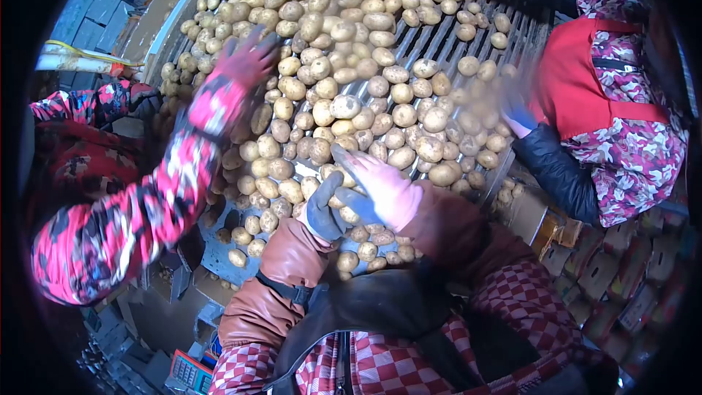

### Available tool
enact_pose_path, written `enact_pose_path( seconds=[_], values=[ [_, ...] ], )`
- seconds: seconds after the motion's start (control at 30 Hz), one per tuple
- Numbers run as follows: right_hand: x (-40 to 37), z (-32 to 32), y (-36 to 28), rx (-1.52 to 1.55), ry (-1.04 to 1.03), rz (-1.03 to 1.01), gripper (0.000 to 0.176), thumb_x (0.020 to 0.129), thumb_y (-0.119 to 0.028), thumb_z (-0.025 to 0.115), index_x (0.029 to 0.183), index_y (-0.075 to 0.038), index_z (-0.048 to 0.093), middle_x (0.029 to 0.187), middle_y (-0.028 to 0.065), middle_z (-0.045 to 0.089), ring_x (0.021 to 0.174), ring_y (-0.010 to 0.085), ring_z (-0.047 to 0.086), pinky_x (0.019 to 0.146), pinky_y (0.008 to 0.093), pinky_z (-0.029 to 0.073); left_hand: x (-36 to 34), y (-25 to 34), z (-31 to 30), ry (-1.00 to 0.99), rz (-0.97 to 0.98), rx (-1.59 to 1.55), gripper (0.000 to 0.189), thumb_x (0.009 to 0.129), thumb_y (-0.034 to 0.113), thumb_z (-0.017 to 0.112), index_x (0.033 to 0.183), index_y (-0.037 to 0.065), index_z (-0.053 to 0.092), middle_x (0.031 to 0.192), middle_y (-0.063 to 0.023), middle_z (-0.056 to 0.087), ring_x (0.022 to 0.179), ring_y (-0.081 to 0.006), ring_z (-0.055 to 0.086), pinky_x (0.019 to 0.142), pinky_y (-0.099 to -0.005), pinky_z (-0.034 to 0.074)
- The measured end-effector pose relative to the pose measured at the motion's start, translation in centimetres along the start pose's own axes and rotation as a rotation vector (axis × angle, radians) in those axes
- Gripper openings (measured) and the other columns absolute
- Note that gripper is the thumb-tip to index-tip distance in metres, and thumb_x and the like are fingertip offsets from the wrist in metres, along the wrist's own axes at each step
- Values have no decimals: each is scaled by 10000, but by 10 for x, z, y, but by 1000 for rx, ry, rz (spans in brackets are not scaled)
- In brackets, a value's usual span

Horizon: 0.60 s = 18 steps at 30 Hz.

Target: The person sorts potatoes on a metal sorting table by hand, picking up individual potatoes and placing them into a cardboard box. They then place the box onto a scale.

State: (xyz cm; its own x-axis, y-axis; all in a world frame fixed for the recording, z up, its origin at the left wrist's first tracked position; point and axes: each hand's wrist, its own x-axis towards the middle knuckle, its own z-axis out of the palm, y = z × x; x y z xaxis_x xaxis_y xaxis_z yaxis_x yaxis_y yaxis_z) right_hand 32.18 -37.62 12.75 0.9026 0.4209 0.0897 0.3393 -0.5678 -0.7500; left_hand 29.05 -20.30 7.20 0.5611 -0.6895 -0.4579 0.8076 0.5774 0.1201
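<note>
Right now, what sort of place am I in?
Most likely a potato sorting and packing line: potatoes heaped on a slatted roller table, a co-worker's gloved hand reaching in among them, and cardboard boxes stacked alongside.

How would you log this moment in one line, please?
left hand: on potatoes | right hand: over potatoes | slatted table: loaded | co-worker's glove: reaching in

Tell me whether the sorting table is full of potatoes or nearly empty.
Mostly full. Potatoes cover nearly all of the sorting table; bare rollers show only in a strip toward the right.
</note>
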Motion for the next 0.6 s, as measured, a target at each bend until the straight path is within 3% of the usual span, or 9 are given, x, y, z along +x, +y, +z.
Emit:
enact_pose_path(
  seconds=[0.03, 0.07, 0.1, 0.17, 0.2, 0.43, 0.5, 0.53, 0.6],
  values=[
    [2, -11, 8, 132, -76, -29, 436, 895, -152, 610, 1312, -44, 547, 1039, 150, 641, 1020, 304, 624, 925, 373, 502, -2, 1, -5, -124, -49, 28, 586, 952, 475, 497, 1354, 51, 463, 1195, -150, 618, 1030, -256, 640, 894, -429, 527],
    [8, -16, 38, 466, -146, 289, 356, 958, -179, 551, 1290, -50, 567, 978, 144, 660, 912, 284, 658, 807, 368, 537, -2, -1, 8, -19, 35, 80, 663, 935, 505, 506, 1371, 11, 437, 1200, -182, 609, 954, -282, 648, 826, -399, 554],
    [22, -48, 49, 408, -70, 481, 331, 939, -170, 547, 1250, -67, 596, 1015, 138, 670, 923, 264, 657, 764, 361, 529, -5, -2, 27, 10, 96, 105, 692, 927, 514, 506, 1389, 7, 417, 1244, -204, 583, 955, -293, 651, 821, -409, 557],
    [46, -90, 75, -583, 55, 426, 352, 888, -140, 524, 1227, -93, 606, 1064, 146, 665, 997, 294, 629, 878, 411, 491, -5, -7, 21, 1, 93, 100, 710, 930, 508, 500, 1415, 4, 385, 1296, -212, 553, 975, -307, 648, 822, -416, 557],
    [55, -94, 96, -768, -38, 574, 380, 888, -97, 485, 1249, -126, 600, 1098, 136, 657, 1043, 311, 605, 919, 430, 475, -4, -7, 18, -2, 97, 102, 710, 930, 508, 500, 1415, 4, 385, 1296, -212, 553, 975, -307, 648, 822, -416, 557],
    [76, -83, 145, -959, -264, 482, 333, 881, -152, 465, 1140, -166, 673, 1143, 86, 668, 1116, 264, 593, 903, 420, 491, -9, -10, 8, -90, 77, -10, 706, 951, 481, 460, 1437, -20, 348, 1390, -215, 480, 1197, -355, 537, 994, -484, 449],
    [62, -94, 144, -726, 106, 408, 350, 862, -142, 503, 1173, -157, 662, 1152, 99, 665, 1101, 283, 599, 923, 417, 484, -9, -9, 3, -171, 140, -73, 699, 956, 443, 469, 1433, -51, 339, 1455, -189, 421, 1326, -363, 424, 1106, -522, 332],
    [53, -91, 127, -726, 102, 405, 350, 862, -142, 503, 1173, -157, 662, 1152, 99, 665, 1101, 283, 599, 923, 417, 484, -10, -7, -4, -179, 122, -94, 714, 952, 448, 471, 1443, -49, 322, 1461, -187, 410, 1320, -363, 431, 1113, -528, 323],
    [24, -81, 76, 334, 210, 485, 304, 899, -163, 603, 1191, -85, 638, 1081, 91, 670, 1033, 197, 619, 893, 313, 499, -11, -9, 7, -154, 131, -90, 695, 949, 476, 465, 1415, -32, 376, 1431, -190, 444, 1246, -378, 494, 1037, -504, 408]
  ],
)
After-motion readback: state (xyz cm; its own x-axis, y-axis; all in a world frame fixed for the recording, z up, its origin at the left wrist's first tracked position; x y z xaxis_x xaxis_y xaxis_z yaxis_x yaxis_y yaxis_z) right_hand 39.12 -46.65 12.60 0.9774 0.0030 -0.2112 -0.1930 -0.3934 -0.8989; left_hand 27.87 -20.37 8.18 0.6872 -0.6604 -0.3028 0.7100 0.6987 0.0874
